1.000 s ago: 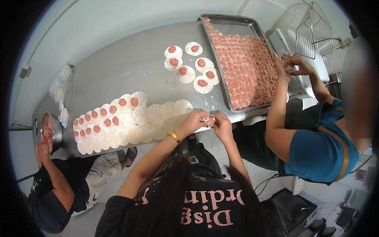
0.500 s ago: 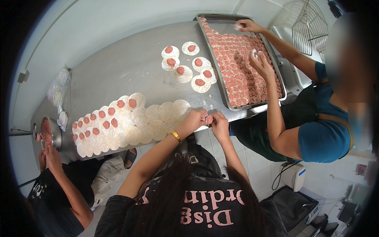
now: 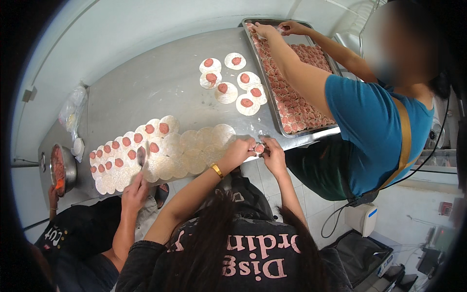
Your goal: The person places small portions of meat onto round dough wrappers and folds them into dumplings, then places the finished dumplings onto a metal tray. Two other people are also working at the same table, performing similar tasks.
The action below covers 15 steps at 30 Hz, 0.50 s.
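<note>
Between the fingertips of my left hand [image 3: 242,150] and my right hand [image 3: 273,155] is a small open-topped dumpling [image 3: 259,148], its pink filling facing up. Both hands are closed round it, just over the table's near edge. Left of my hands, overlapping round wrappers [image 3: 197,155] lie in rows, many at the left bearing pink meat blobs [image 3: 127,141]. Farther back sit several separate filled wrappers [image 3: 226,92]. A large metal tray [image 3: 272,111] at the right holds dense rows of similar dumplings [image 3: 296,104].
A co-worker's hand [image 3: 134,191] at the left holds a spoon [image 3: 141,155] over the wrappers, beside a metal bowl [image 3: 70,170] of pink filling. Another co-worker's arm [image 3: 296,65] reaches across the tray. A plastic bag [image 3: 72,109] lies by the wall on the metal table [image 3: 141,73].
The dumpling now shows its round open top between my fingers. The left co-worker's spoon moved from the bowl to the wrappers, where another meat blob lies. The right co-worker leaned over the tray's far end.
</note>
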Each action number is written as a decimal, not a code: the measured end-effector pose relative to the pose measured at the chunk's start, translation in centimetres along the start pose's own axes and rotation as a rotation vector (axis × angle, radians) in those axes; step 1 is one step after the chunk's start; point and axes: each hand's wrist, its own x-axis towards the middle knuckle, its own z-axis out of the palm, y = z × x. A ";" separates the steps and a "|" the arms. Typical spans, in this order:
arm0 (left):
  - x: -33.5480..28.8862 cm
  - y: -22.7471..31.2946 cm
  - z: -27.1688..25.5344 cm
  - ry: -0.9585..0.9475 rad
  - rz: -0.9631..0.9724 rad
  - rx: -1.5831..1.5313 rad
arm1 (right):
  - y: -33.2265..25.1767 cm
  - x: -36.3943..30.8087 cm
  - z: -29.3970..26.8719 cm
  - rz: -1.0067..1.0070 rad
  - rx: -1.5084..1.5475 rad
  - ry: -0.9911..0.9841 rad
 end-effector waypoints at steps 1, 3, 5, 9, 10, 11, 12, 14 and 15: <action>0.0 -0.1 0.1 0.034 -0.009 -0.021 | 0.0 -0.1 0.0 0.055 0.002 0.006; 0.1 -0.2 0.4 0.041 -0.021 -0.057 | 0.1 -0.2 0.1 0.095 -0.003 -0.002; 0.0 -0.2 0.5 0.008 -0.002 -0.104 | 0.1 -0.1 0.2 0.087 -0.004 -0.045; 0.0 -0.1 0.5 0.016 -0.007 -0.013 | 0.3 0.0 0.0 -0.017 -0.012 0.024; 0.1 0.0 0.4 0.062 -0.001 -0.024 | 0.3 -0.1 -0.1 0.003 -0.037 0.033; 0.1 0.0 0.4 0.101 0.003 -0.050 | 0.4 -0.2 -0.2 0.023 -0.062 0.043; 0.1 0.1 0.4 0.087 0.017 -0.033 | 0.4 -0.2 -0.2 0.065 -0.018 0.014; 0.2 0.0 0.4 0.064 0.053 -0.039 | 0.5 -0.2 -0.1 0.179 0.073 -0.063; 0.3 0.0 0.4 0.033 0.029 -0.032 | 0.6 -0.2 0.0 0.083 0.035 -0.022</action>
